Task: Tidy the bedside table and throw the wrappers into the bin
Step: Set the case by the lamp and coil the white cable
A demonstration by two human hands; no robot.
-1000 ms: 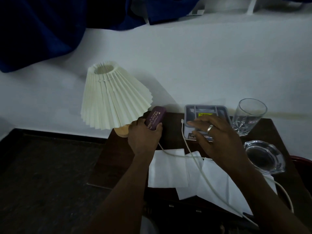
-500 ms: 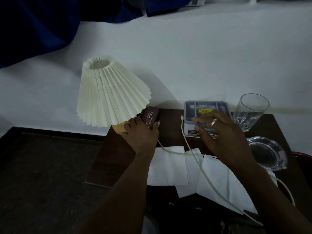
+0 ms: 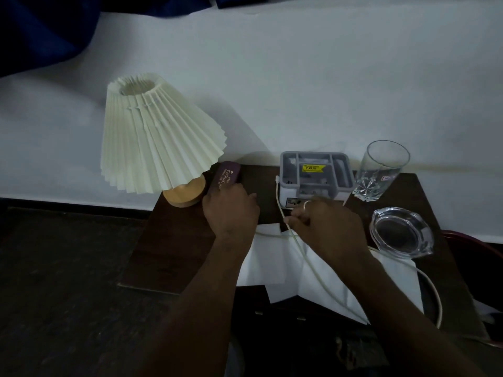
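A dark wooden bedside table (image 3: pixel 174 257) carries several white paper sheets (image 3: pixel 262 265) lying flat at its front. My left hand (image 3: pixel 231 213) grips the near end of a purple glasses case (image 3: pixel 227 175), which lies on the table against the lamp's wooden base (image 3: pixel 185 195). My right hand (image 3: pixel 329 229) is curled just in front of the grey organiser box (image 3: pixel 315 172) and pinches a white cable (image 3: pixel 310 261). The cable runs from the organiser across the papers to the table's right front corner.
A pleated cream lampshade (image 3: pixel 155 137) leans over the table's back left corner. A drinking glass (image 3: pixel 381 170) stands at the back right against the white wall, with a glass ashtray (image 3: pixel 402 232) in front of it. Dark floor lies to the left.
My left hand has lowered the glasses case onto the table beside the lamp base. My right hand has come off the organiser box and closed on the cable.
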